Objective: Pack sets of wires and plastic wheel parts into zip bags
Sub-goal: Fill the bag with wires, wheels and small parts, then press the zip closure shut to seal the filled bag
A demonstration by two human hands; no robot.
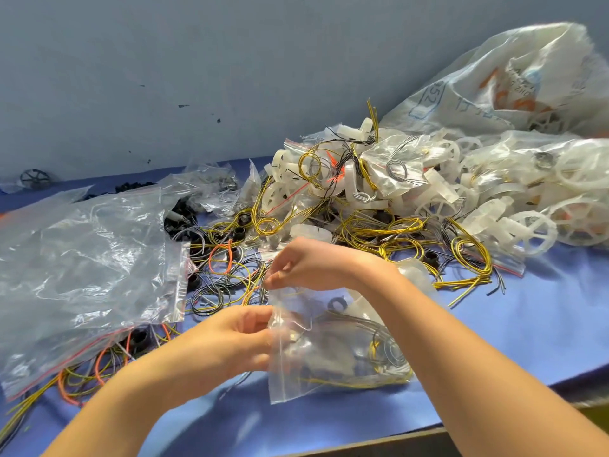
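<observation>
A small clear zip bag (333, 354) lies near the table's front edge, holding yellow and grey wires, a black ring and a white plastic part. My left hand (237, 338) pinches the bag's left edge near its mouth. My right hand (306, 265) pinches the mouth's upper corner from above. Behind my hands spread loose yellow, black and orange wires (227, 258) and a heap of white plastic wheels (438, 206).
A stack of large empty zip bags (82, 268) covers the left of the blue table (534, 324). A big woven sack (514, 87) and filled bags (392, 163) sit at the back right. Small black parts (179, 219) lie mid-left. The table's front edge (395, 440) runs below.
</observation>
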